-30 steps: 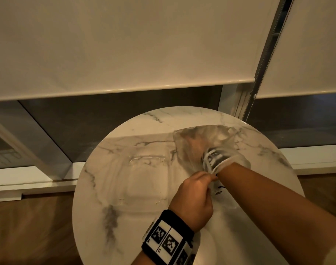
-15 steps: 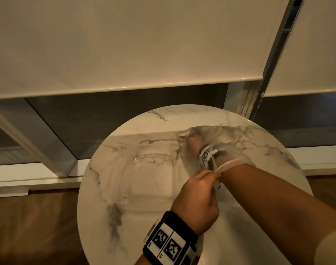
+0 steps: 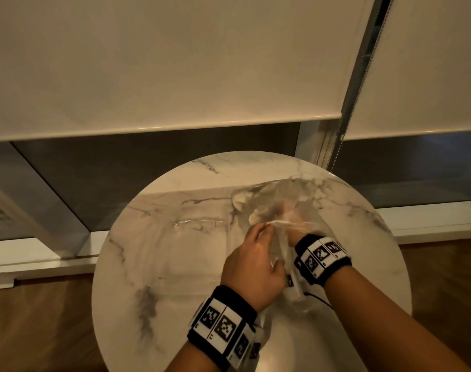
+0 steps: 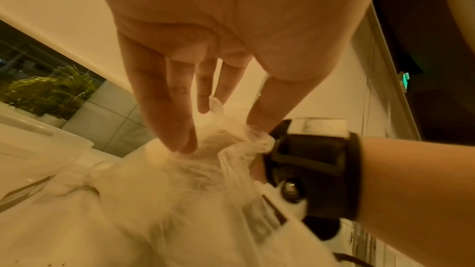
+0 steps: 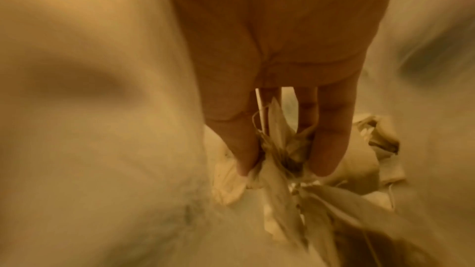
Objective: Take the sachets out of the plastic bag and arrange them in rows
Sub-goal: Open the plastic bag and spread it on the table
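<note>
Several sachets [image 5: 277, 153] sit bunched between our right hand's [image 5: 277, 38] fingers [image 5: 326, 145], low in the frame inside the plastic bag [image 3: 277, 200] — we should lift slowly. Our left hand [image 3: 253, 267] pinches the bag's mouth; keep it taut over the counter [image 3: 175, 264].

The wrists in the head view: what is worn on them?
Each bare forearm carries a black wristband faced with white tiles printed with black square-code markers: left wristband, right wristband. A thin black cable runs beside the right one. No gloves are visible.
</note>
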### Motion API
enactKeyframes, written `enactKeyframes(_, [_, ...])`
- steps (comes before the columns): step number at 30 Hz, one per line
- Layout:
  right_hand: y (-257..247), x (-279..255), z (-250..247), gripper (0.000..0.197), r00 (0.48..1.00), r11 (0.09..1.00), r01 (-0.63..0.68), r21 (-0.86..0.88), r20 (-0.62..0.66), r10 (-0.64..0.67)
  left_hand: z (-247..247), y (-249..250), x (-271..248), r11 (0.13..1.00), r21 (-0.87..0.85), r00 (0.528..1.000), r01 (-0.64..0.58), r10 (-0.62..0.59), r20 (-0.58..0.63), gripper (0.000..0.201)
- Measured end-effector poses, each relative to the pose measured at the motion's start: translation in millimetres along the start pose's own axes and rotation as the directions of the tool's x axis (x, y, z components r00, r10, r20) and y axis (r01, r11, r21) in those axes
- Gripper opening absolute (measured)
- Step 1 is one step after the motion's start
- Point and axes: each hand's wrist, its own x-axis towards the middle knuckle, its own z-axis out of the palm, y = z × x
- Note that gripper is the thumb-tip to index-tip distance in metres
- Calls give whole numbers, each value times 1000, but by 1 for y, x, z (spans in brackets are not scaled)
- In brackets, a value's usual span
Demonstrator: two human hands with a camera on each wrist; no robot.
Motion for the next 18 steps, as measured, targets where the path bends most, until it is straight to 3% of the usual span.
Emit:
enactKeyframes(2, [4,-13,2,19,999,998,10,61,32,-12,1,-1,0,999,20,998,47,-48,27,75])
enactKeyframes(4, [8,-24,1,19,996,984,19,176,-88,-4,3,-5,2,998,21,998,57,-57,35,80])
enactKeyframes(6, [7,-44,-5,26,960,951,176,255,-259,-108,6,-11,7,999,-10,998,50,-49,44,80])
enactKeyframes(8, [3,-63,-6,30,919,923,306,234,-325,-222,8,-16,14,998,-46,998,43,-41,46,80])
enactKeyframes(10, [8,-76,-2,30,938,919,295,263,-264,-226,10,-21,23,996,-65,997,58,-55,46,80])
enactKeyframes(14, [6,-93,-3,8,974,879,204,430,-175,-141,15,-34,42,996,-49,995,74,-70,75,78])
enactKeyframes(18, [0,-107,-27,8,993,786,114,607,-90,-75,29,-48,42,993,39,963,107,-113,243,51])
